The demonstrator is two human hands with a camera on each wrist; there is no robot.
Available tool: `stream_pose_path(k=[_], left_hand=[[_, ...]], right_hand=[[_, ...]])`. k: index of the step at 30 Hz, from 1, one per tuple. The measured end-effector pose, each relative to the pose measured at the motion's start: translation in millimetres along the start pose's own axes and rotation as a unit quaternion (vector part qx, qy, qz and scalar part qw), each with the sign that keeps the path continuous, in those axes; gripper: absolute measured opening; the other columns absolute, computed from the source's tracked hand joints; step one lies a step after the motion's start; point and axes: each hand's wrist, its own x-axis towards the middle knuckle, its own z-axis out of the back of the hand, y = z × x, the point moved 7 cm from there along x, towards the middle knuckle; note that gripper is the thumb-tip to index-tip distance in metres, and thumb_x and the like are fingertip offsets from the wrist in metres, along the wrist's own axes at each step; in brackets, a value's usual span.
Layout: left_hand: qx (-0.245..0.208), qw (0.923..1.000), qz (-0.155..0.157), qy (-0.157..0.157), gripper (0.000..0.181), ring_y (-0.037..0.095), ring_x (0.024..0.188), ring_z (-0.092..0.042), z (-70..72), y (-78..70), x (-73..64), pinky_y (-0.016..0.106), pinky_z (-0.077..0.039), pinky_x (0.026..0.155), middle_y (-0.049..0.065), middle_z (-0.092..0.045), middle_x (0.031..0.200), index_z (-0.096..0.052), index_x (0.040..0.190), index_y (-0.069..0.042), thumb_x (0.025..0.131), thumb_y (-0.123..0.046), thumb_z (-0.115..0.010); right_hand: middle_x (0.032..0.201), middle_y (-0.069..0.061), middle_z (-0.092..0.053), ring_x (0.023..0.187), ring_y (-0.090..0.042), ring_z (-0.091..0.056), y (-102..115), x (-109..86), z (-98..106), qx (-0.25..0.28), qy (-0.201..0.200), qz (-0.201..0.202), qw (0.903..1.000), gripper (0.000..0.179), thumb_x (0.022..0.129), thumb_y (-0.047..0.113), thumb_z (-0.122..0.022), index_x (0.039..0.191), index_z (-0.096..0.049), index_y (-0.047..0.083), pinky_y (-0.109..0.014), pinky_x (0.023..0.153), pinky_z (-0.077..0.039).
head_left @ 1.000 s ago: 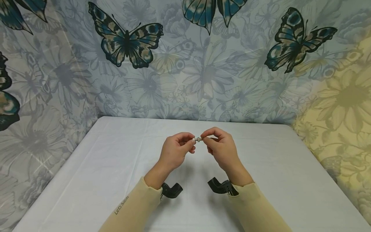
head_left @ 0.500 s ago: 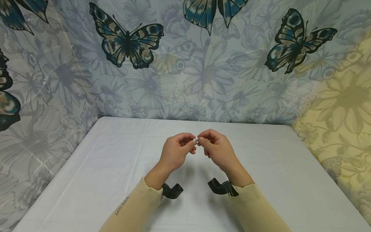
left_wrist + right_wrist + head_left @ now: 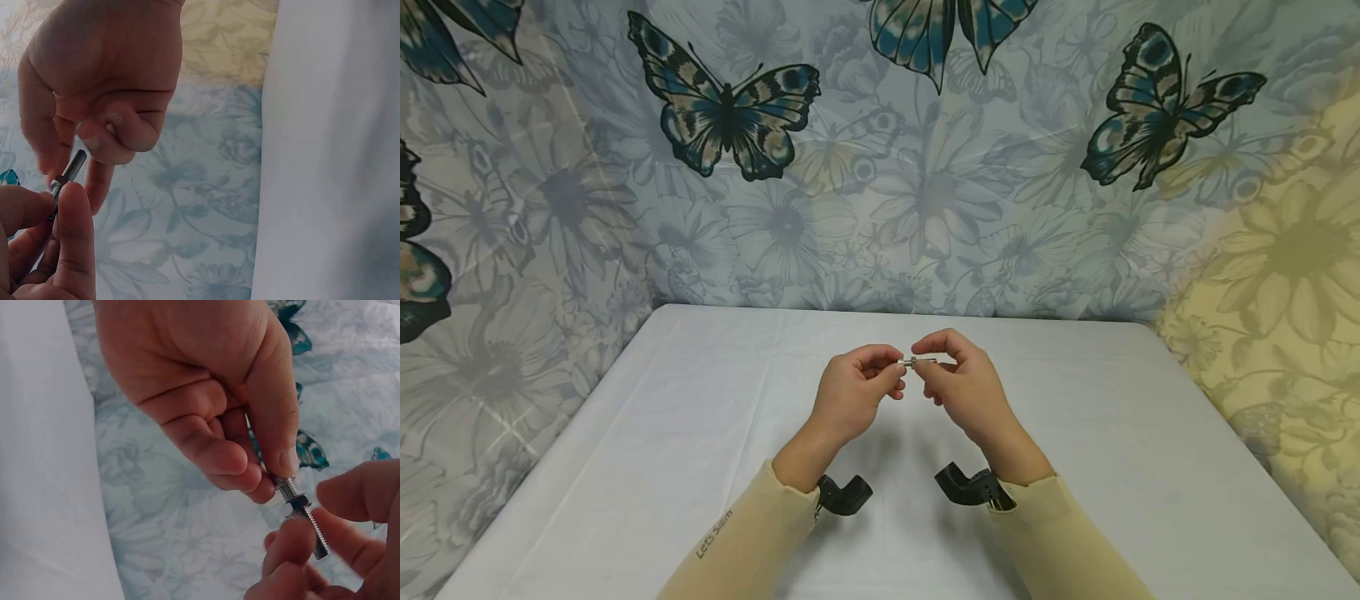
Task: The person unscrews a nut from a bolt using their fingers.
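Note:
A metal bolt (image 3: 910, 362) is held up above the table, lying roughly sideways between the two hands. My left hand (image 3: 854, 392) pinches one end of it between thumb and fingers. Partway along the threads sits a nut (image 3: 299, 501), also visible as a small nut (image 3: 60, 180) in the left wrist view. My right hand (image 3: 964, 379) is around the bolt's free threaded end (image 3: 319, 540). Its index finger is lifted away from the bolt, while its thumb lies against or right beside the nut; contact is hard to tell.
A white-covered table (image 3: 662, 467) spreads under both hands. Behind it hangs a floral cloth (image 3: 925, 208) with butterfly prints. Black camera mounts, left mount (image 3: 846, 495) and right mount (image 3: 962, 485), stick out inward from the wrists.
My right hand moved left from the bolt's free end, covering the nut half a second ago. Its index finger has since lifted, exposing the shaft. The left hand keeps its grip, nearly still.

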Motion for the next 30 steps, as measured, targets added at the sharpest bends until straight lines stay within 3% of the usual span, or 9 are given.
stream_pose_path(k=[4, 8, 16, 21, 25, 30], left_hand=[[0.001, 1.0, 0.0, 0.003, 0.01, 0.022, 0.07, -0.07, -0.7, -0.1, -0.1, 0.039, -0.06, 0.071, 0.009, -0.07, 0.088, -0.072, 0.102, -0.004, 0.094, -0.01, -0.071], [-0.001, 1.0, 0.001, 0.003, 0.009, 0.022, 0.07, -0.069, -1.0, -0.1, -0.5, 0.038, -0.06, 0.07, 0.011, -0.07, 0.087, -0.072, 0.102, -0.004, 0.094, -0.009, -0.07], [0.001, 1.0, 0.002, 0.0, 0.009, 0.022, 0.07, -0.07, 0.7, -0.1, -0.3, 0.036, -0.059, 0.068, 0.006, -0.07, 0.087, -0.072, 0.103, -0.005, 0.094, -0.008, -0.07], [-0.002, 1.0, -0.001, 0.001, 0.009, 0.022, 0.07, -0.07, 1.2, 0.7, 0.5, 0.036, -0.059, 0.068, 0.012, -0.07, 0.088, -0.071, 0.102, -0.005, 0.094, -0.008, -0.069], [0.001, 1.0, -0.002, 0.0, 0.009, 0.022, 0.07, -0.07, 1.7, 0.8, 0.2, 0.036, -0.059, 0.067, 0.011, -0.07, 0.088, -0.071, 0.102, -0.005, 0.094, -0.009, -0.07], [0.004, 1.0, -0.007, 0.002, 0.009, 0.022, 0.069, -0.07, 0.9, -1.2, -0.1, 0.035, -0.059, 0.066, 0.006, -0.07, 0.085, -0.071, 0.102, -0.005, 0.094, -0.008, -0.069]], right_hand=[[0.095, -0.011, -0.067, 0.063, -0.032, -0.056, -3.6, 0.3, -0.7, -0.002, 0.002, -0.023, 0.9997, 0.017, 0.101, 0.025, -0.061, 0.107, -0.065, 0.009, -0.031, 0.053, -0.049], [0.089, -0.012, -0.068, 0.063, -0.028, -0.055, -3.7, -0.4, -2.8, -0.007, 0.017, -0.03, 0.9994, 0.02, 0.102, 0.027, -0.06, 0.105, -0.066, 0.009, -0.031, 0.054, -0.049], [0.101, -0.008, -0.067, 0.063, -0.028, -0.056, 0.2, -0.8, -3.0, -0.013, 0.019, -0.007, 0.9997, 0.014, 0.097, 0.016, -0.065, 0.109, -0.067, 0.009, -0.032, 0.055, -0.049], [0.108, -0.007, -0.064, 0.063, -0.027, -0.057, 0.0, -0.3, -3.2, -0.018, 0.016, -0.01, 0.9997, 0.018, 0.092, 0.009, -0.066, 0.11, -0.066, 0.01, -0.032, 0.056, -0.049], [0.107, -0.008, -0.064, 0.063, -0.031, -0.057, -1.2, -0.1, -3.8, -0.014, 0.017, -0.019, 0.9996, 0.017, 0.096, 0.018, -0.065, 0.111, -0.064, 0.011, -0.035, 0.055, -0.05], [0.089, -0.013, -0.066, 0.061, -0.03, -0.055, -3.4, -0.2, -5.2, -0.002, 0.028, -0.022, 0.9994, 0.026, 0.101, 0.033, -0.06, 0.104, -0.066, 0.008, -0.034, 0.054, -0.049]])
